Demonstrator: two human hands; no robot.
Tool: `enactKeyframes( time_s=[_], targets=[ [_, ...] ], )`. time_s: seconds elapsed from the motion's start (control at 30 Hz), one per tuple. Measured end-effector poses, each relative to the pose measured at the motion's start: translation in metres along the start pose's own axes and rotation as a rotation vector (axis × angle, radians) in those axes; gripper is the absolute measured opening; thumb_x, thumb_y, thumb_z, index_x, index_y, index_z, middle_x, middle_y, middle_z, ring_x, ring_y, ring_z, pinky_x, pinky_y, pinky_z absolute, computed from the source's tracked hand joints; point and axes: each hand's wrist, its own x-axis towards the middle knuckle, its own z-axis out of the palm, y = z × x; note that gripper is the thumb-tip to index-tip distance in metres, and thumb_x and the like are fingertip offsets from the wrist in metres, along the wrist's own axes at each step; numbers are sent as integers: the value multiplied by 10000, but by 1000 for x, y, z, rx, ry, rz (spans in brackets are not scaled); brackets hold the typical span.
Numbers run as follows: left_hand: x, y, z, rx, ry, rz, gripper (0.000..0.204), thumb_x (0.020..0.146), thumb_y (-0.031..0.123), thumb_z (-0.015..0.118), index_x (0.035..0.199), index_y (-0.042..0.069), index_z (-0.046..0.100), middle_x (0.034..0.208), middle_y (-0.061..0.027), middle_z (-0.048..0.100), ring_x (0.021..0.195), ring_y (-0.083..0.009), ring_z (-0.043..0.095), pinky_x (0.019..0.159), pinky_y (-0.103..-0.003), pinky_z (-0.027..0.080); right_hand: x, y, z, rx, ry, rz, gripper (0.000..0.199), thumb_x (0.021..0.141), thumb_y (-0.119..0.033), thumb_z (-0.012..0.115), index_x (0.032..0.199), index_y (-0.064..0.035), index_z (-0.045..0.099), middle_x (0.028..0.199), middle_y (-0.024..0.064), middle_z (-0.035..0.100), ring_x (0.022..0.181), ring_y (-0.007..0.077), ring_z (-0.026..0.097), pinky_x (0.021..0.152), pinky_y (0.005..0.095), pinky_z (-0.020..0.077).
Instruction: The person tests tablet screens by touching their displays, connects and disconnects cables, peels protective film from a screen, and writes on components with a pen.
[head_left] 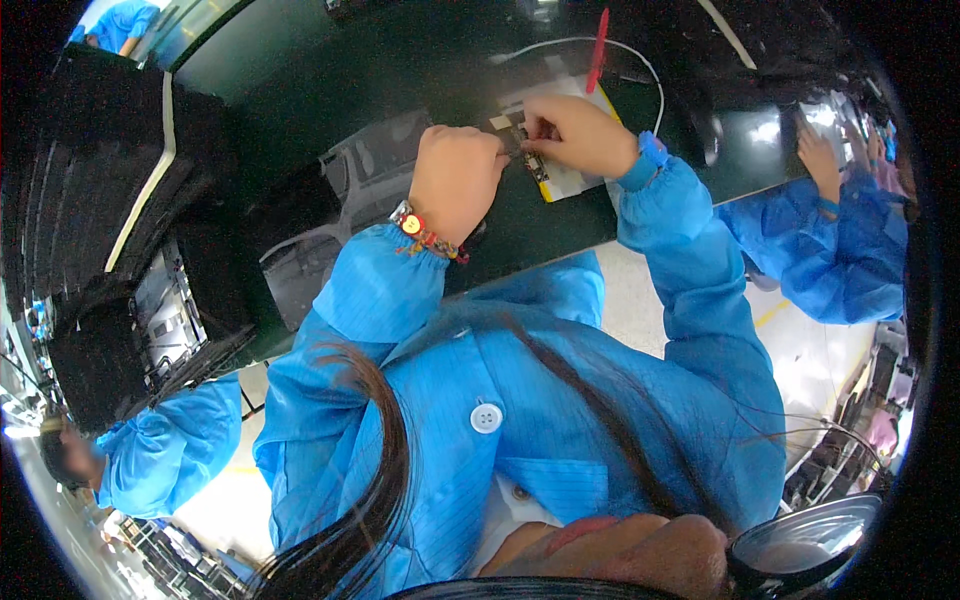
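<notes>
My left hand is closed, knuckles up, with its fingertips at the left edge of a small flat assembly of electronic parts. My right hand pinches over the top of that assembly, its thumb and forefinger close together. Whatever sits between the fingers of either hand is too small or hidden to make out. Under the right hand lies a white sheet or pad with yellow edging, and the assembly rests at its left side. A thin red pen-like tool stands out just beyond this hand.
A white cable curves around the far right of the pad. Clear plastic trays lie left of my left hand on the dark green table. Black trays fill the far left. Co-workers in blue sit at right and lower left.
</notes>
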Motion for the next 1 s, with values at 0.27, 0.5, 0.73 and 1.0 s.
enactKeyframes(
  time_s=[0.27,0.5,0.73,1.0],
  targets=[
    [0,1,-1,-2,3,10,127,718,189,625,740,68,656,721,-105,619,718,-283,587,695,-396,432,-1,-2,-2,138,1,159,230,702,-152,700,734,-38,503,640,71,512,577,177,498,527,314,404],
    [4,2,-50,-146,15,181,381,758,280,646,1066,68,572,1007,-141,573,980,-318,515,863,-390,412,18,-3,-14,12,-196,184,254,675,-238,716,779,-48,583,722,110,594,674,260,583,597,353,461],
    [-15,-73,-62,161,-16,-148,464,780,380,607,1064,15,569,1014,-178,567,976,-343,521,866,-393,409,37,-1,7,-258,85,-268,274,706,-298,684,860,-75,641,807,109,590,787,278,560,711,362,454],
    [-20,-40,-57,106,-163,-289,423,787,337,612,1042,1,573,1006,-180,568,936,-342,539,837,-380,428,22,1,-25,221,-44,-64,262,777,-254,635,932,-44,651,730,68,590,671,198,554,639,319,449]
  ],
)
